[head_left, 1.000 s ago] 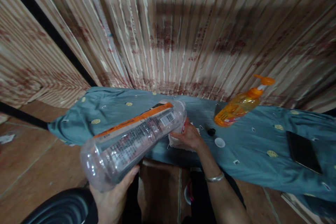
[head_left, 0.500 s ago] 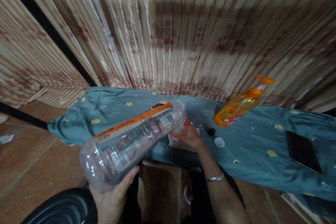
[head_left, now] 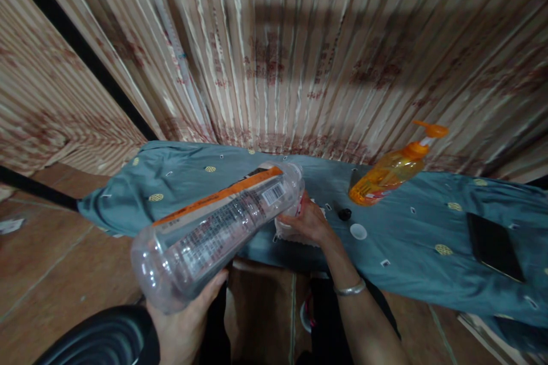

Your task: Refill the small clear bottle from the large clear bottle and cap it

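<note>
A large clear plastic bottle [head_left: 226,234] with an orange-and-white printed label lies slanted across the view, its base at the lower left and its neck end tipped toward the right. My left hand [head_left: 186,313] grips it from below near the base. At the neck end, my right hand [head_left: 306,219] is closed round a small pale container with a bit of red showing; my fingers and the bottle hide most of it. Under that hand lies a crumpled white tissue-like piece [head_left: 299,236]. Right of my wrist are a small black cap [head_left: 345,214] and a white round lid [head_left: 358,231].
An orange pump bottle [head_left: 385,177] stands farther back on the blue-green cloth [head_left: 419,245] covering the bench. A dark flat phone-like object [head_left: 494,245] lies at the right. Behind hangs a striped curtain [head_left: 274,57]. A black ribbed round object [head_left: 103,336] is at the lower left.
</note>
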Available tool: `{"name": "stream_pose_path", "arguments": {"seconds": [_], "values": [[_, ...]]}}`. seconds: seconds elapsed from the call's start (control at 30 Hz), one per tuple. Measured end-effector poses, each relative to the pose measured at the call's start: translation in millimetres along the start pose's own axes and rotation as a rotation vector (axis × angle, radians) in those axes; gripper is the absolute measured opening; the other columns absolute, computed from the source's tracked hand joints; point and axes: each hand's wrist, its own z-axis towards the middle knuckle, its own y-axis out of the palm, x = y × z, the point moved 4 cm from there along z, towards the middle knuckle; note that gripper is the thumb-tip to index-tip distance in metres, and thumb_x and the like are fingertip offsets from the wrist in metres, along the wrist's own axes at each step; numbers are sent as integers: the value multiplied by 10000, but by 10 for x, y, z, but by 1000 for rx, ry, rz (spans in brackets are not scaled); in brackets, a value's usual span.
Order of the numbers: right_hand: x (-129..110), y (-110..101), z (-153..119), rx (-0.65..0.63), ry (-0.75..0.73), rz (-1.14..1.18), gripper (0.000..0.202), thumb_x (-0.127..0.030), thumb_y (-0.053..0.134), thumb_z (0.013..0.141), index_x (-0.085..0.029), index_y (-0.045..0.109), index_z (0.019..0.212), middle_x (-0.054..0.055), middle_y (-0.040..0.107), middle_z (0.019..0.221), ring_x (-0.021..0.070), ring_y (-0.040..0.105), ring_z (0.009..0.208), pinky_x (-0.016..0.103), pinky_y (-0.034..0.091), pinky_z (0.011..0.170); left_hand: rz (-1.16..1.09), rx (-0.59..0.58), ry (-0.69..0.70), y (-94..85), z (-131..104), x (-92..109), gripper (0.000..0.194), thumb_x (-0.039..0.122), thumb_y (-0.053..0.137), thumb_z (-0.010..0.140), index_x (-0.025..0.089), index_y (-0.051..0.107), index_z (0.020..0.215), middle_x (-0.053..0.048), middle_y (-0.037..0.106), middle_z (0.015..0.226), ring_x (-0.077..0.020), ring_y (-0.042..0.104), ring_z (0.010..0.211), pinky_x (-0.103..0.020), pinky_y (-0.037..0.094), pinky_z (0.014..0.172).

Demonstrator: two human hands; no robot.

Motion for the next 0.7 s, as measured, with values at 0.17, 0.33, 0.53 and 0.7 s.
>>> {"name": "stream_pose_path", "arguments": {"seconds": [0.17, 0.33, 0.53, 0.7], "values": [[1, -2, 3, -6, 15, 0, 669, -451, 776, 709, -180, 476, 1243, 110, 710, 1138, 278, 690, 1043, 318, 518, 817, -5, 49, -92, 2, 9, 34, 1024, 509, 910, 391, 166, 525, 1277, -151, 620, 1207, -395, 583, 1167, -594, 459, 1012], [0, -8, 4, -13, 19, -7, 653, -470, 763, 719, -185, 481, 1234, 112, 710, 1133, 284, 692, 1026, 331, 519, 821, -4, 17, -84, -4, 9, 21, 988, 424, 929, 409, 237, 525, 1291, -111, 609, 1241, -364, 592, 1171, -568, 466, 1015], [-5, -6, 2, -12, -8, 0, 677, -465, 769, 712, -181, 473, 1250, 101, 715, 1118, 291, 688, 1045, 332, 523, 817, -12, 36, -87, -42, 30, 6, 988, 452, 930, 368, 200, 560, 1248, -109, 650, 1122, -382, 616, 1099, -629, 445, 1002], [17, 5, 11, -11, 1, -1, 685, -470, 767, 712, -185, 470, 1260, 104, 716, 1117, 286, 691, 1035, 330, 519, 814, 14, 23, -84, -23, 5, -15, 1007, 394, 934, 414, 240, 518, 1318, -94, 630, 1191, -352, 613, 1131, -602, 418, 1042]]}}
